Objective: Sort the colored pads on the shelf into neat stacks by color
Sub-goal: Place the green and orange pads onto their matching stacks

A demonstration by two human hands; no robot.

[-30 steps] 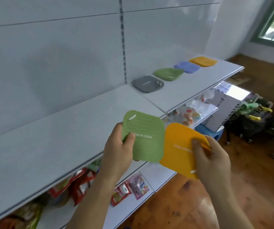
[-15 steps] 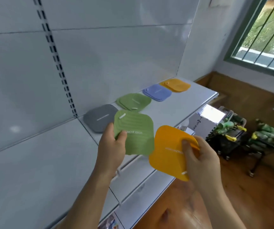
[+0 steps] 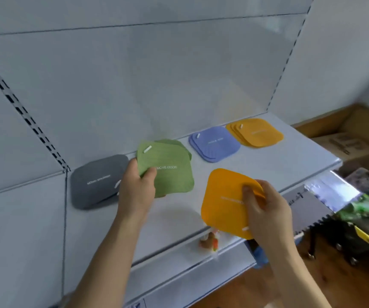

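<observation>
White metal makes up the shelf (image 3: 268, 165), which runs under both hands and away to the right. Beyond the left hand's (image 3: 135, 187) knuckles, to its left, lies the grey pad (image 3: 96, 181), flat against the back panel. That hand pinches a green pad (image 3: 168, 170) by its near-left corner, thumb on top, and holds it over the green stack (image 3: 184, 147), whose edges peek out behind it; whether the pad already touches the stack I cannot tell. Ahead of the right hand (image 3: 266, 210), against the back panel, sit the blue stack (image 3: 214, 144) and, further right, the orange stack (image 3: 257, 133), each slightly fanned. The right hand grips an orange pad (image 3: 223, 201) by its right edge, thumb pressed on the top face, and holds it tilted above the shelf's front lip. Below that hand, on a lower shelf, something small and blurred, orange-brown (image 3: 209, 241), shows.
</observation>
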